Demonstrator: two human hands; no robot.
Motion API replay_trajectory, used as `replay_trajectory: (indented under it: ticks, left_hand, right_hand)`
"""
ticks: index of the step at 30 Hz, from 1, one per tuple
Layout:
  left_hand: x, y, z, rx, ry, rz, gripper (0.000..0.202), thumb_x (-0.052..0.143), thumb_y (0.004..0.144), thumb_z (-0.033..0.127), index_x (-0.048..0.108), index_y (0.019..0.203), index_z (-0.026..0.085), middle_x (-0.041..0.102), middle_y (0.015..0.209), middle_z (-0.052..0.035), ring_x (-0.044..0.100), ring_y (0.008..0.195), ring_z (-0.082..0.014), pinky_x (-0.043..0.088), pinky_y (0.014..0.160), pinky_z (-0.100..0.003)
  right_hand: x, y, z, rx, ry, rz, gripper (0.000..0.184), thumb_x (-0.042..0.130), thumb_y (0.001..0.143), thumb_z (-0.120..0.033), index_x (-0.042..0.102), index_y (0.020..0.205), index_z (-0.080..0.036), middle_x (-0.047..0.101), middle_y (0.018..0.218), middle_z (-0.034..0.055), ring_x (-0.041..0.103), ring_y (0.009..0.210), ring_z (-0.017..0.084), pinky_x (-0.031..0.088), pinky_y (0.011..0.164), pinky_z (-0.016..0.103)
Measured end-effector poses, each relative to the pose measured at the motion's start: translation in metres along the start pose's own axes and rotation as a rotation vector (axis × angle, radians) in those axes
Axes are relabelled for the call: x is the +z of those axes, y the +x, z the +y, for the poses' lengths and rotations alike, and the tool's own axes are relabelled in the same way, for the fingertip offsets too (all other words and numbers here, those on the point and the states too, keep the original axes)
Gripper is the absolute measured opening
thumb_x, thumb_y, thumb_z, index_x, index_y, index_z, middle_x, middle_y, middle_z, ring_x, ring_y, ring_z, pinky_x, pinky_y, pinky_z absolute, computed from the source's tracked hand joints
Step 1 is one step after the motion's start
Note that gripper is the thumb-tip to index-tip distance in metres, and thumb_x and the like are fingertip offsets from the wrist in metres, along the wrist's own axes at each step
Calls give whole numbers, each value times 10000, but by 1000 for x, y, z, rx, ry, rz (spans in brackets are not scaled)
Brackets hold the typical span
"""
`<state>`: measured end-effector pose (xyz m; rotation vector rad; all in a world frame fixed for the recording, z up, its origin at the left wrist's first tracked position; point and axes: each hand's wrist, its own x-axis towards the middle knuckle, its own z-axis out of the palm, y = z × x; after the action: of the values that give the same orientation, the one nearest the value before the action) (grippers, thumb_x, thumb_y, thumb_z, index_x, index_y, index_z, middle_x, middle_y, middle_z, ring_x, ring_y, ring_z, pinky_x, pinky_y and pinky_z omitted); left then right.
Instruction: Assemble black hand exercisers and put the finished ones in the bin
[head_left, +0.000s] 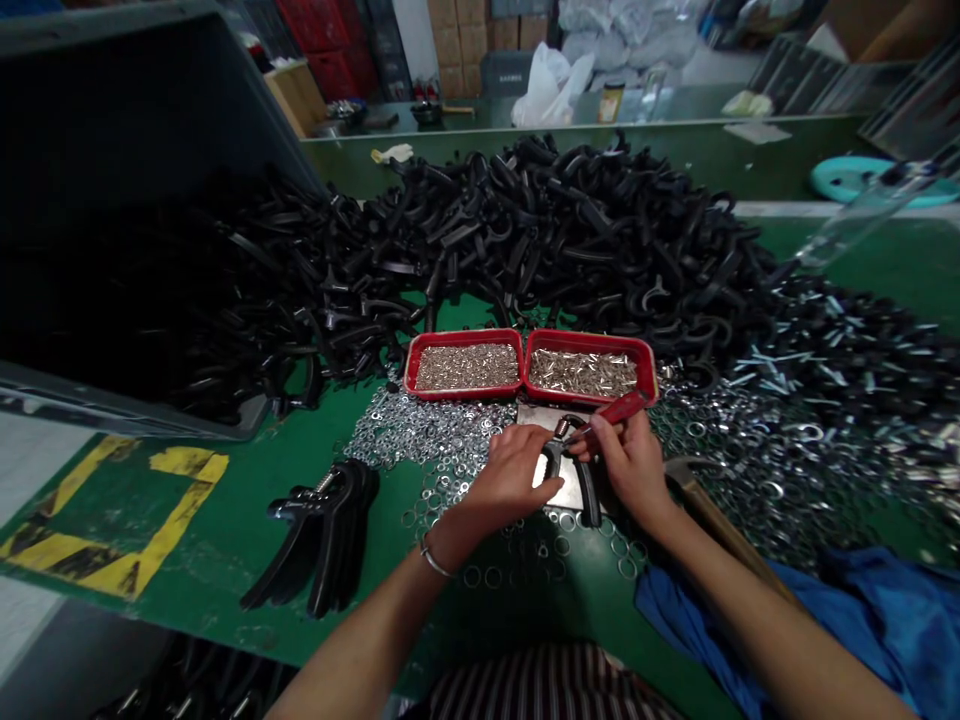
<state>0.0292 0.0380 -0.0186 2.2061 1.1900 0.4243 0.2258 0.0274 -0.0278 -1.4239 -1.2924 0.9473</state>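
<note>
My left hand (511, 470) is closed on a black plastic spring clamp (590, 492) with a coil spring at its top. The clamp lies on a pale metal plate (531, 413). In my right hand (632, 468) is a slim tool with a red handle (624, 407), which looks like a screwdriver. Its thin shaft slants down left and its tip meets the clamp near the spring; the exact contact is too small to make out. Just beyond my hands stand two red trays, the left one (409, 375) with tiny metal pieces, the right one (651, 368) with short pins.
Several finished-looking clamps (326, 535) stand stacked at left. A heap of black clamp parts (525, 220) spreads behind the trays and into a tipped grey bin (277, 130). Metal rings (409, 425) surround the plate. A hammer (720, 520) and blue cloth (847, 620) lie at right.
</note>
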Motion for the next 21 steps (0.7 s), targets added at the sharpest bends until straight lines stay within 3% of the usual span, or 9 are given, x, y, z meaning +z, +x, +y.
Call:
replay_trajectory:
  ticks: [4, 6, 9, 13, 15, 17, 21]
  left_hand:
    - [0, -1, 2, 10, 34, 18, 508, 632, 850, 356, 485, 1318, 222, 541, 1286, -91, 455, 1221, -292, 347, 1050, -444]
    - [-1, -1, 5, 0, 74, 14, 478, 617, 859, 352, 502, 1298, 199, 548, 1275, -103, 467, 1200, -296, 357, 1038, -449]
    - [-1, -1, 11, -8, 139, 0, 436, 604, 860, 313, 529, 1269, 179, 560, 1267, -110, 476, 1186, -298, 369, 1025, -449]
    - [1, -3, 18, 11, 202, 13, 436, 606, 872, 298, 537, 1290, 195, 561, 1290, -96, 468, 1199, -294, 363, 1032, -447]
    - [3, -6, 21, -14, 233, 40, 471, 623, 876, 349, 533, 1307, 181, 563, 1282, -111, 467, 1195, -302, 359, 1038, -453]
    - [7, -8, 24, -67, 257, 79, 491, 626, 881, 396, 537, 1306, 165, 568, 1263, -123, 472, 1182, -303, 358, 1041, -450]
    - [18, -9, 30, -166, 293, 130, 456, 604, 903, 418, 559, 1282, 170, 575, 1257, -123, 487, 1170, -296, 369, 1036, -438]
  right_hand:
    - [0, 10, -12, -131, -450, -175, 240, 514, 944, -439, 445, 1024, -223, 718, 805, 107, 706, 705, 288, 526, 636, 367]
    - [1, 17, -21, -209, -547, -268, 250, 523, 928, -430, 462, 1021, -207, 696, 776, 105, 681, 670, 275, 486, 600, 339]
    - [2, 19, -38, -271, -334, -331, 285, 554, 907, -491, 472, 969, -225, 647, 704, 40, 623, 580, 208, 445, 536, 288]
    - [-7, 8, -61, -245, 104, -193, 273, 273, 1019, -514, 404, 1002, -275, 531, 551, -69, 478, 381, 137, 344, 395, 232]
    - [-24, 8, -61, -203, 220, -90, 258, 285, 1018, -511, 407, 1029, -284, 524, 534, -81, 444, 350, 128, 310, 369, 225]
    - [-51, 16, -47, -123, 135, -27, 261, 376, 989, -528, 440, 1013, -276, 555, 556, -68, 441, 357, 126, 313, 373, 234]
    - [-120, 39, 9, 58, -566, 46, 313, 526, 906, -531, 505, 806, -235, 552, 569, -13, 512, 479, 164, 365, 468, 276]
